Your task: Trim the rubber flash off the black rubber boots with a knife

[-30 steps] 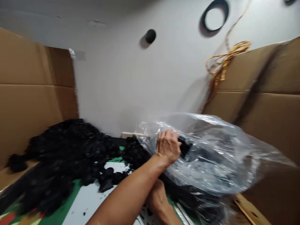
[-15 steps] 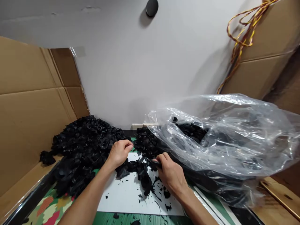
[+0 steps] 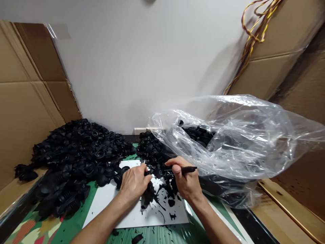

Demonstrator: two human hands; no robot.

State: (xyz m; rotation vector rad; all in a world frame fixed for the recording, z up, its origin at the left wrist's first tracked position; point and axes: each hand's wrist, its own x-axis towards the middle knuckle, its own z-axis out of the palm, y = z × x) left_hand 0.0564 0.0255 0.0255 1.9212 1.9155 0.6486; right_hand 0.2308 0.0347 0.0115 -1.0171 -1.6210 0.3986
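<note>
My left hand [image 3: 135, 179] is over the white board, fingers curled and thumb close to the forefinger, with a dark bit of a black rubber part between them. More black rubber parts [image 3: 148, 195] lie right under and beside it, partly hidden by the hand. In my right hand [image 3: 186, 179] is a slim black-handled tool [image 3: 189, 169], gripped between thumb and fingers; its thin end points left toward the left hand. What kind of tip it has is too small to tell. Black scraps [image 3: 162, 196] are scattered over the white board [image 3: 127, 217] below both hands.
A large heap of black ribbed rubber parts [image 3: 76, 149] is at left against a cardboard panel [image 3: 27, 67]. A smaller black pile [image 3: 152, 145] sits behind the hands. At right lies a clear plastic bag [image 3: 241, 152] with black parts inside. Yellow-brown twisted wires [image 3: 250, 44] hang above.
My left hand has come down toward the board's middle among the rubber parts. My right hand has turned, so the tool's handle now shows above it. The whole view has shifted somewhat.
</note>
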